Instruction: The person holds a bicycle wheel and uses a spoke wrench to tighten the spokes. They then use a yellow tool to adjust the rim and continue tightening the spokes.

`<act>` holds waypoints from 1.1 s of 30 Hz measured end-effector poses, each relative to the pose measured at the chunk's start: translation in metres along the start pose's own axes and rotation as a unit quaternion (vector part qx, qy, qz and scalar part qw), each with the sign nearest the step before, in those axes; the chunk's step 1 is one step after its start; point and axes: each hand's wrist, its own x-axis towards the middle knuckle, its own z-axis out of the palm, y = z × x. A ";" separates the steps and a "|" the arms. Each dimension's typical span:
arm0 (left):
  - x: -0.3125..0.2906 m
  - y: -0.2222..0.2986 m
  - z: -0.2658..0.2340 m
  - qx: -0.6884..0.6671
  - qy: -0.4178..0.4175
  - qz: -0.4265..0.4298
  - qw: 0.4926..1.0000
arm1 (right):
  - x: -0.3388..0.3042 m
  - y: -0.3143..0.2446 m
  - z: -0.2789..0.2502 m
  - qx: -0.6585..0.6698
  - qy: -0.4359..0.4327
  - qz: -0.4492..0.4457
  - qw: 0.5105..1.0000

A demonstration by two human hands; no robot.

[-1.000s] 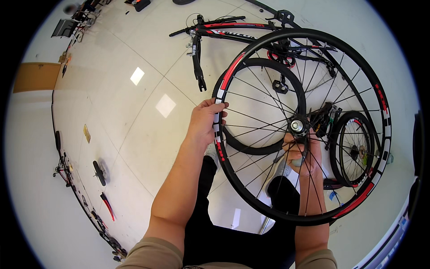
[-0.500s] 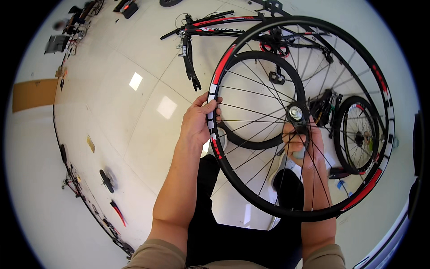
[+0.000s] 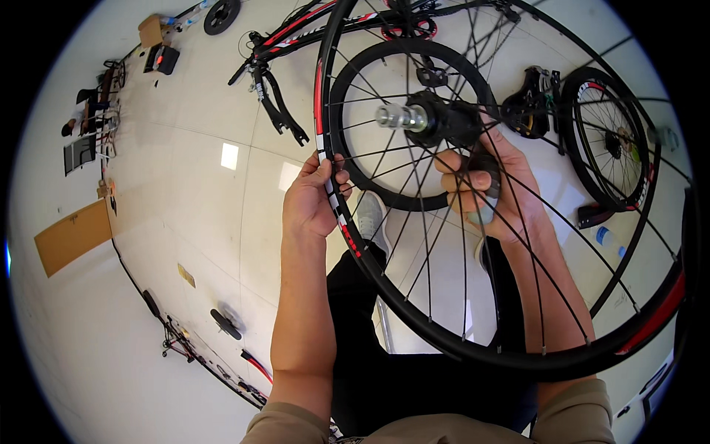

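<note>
A bicycle wheel (image 3: 375, 275) with a black rim, red and white markings and dark spokes is held up before me, tilted. My left hand (image 3: 314, 196) pinches its left rim, thumb on the near side and fingers behind. The hub (image 3: 444, 122) carries a silver axle end (image 3: 401, 116) that points left. Behind the spokes, just below the hub, my right hand (image 3: 510, 196) is closed round a dark cylindrical object (image 3: 484, 172) with a pale end. Spokes and fingers partly hide that object, and its kind is unclear.
A loose black tyre (image 3: 342, 118) lies on the tiled floor behind the wheel. Beyond it are a red-and-black bicycle frame (image 3: 296, 41) and its fork (image 3: 277, 111). Another wheel (image 3: 573, 140), a saddle (image 3: 526, 103) and a bottle (image 3: 610, 240) are at right; cardboard (image 3: 72, 237) is far left.
The wheel has tilted and come closer, so its hub now shows from the side with the axle pointing left. Both hands keep their hold. My view has shifted across the floor.
</note>
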 end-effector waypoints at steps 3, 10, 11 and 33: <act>0.001 -0.006 0.012 0.022 0.024 0.003 0.999 | -0.003 -0.003 0.004 -0.039 0.004 -0.037 0.999; 0.005 -0.007 0.001 0.002 -0.009 -0.016 1.000 | 0.001 -0.004 0.001 -0.012 -0.031 -0.007 0.999; 0.006 -0.007 -0.002 -0.013 -0.019 -0.023 0.999 | 0.001 -0.005 0.001 -0.020 -0.013 -0.011 1.000; -0.030 0.015 0.044 -0.248 -0.218 0.073 0.941 | 0.017 -0.015 -0.054 0.051 0.234 -0.030 0.970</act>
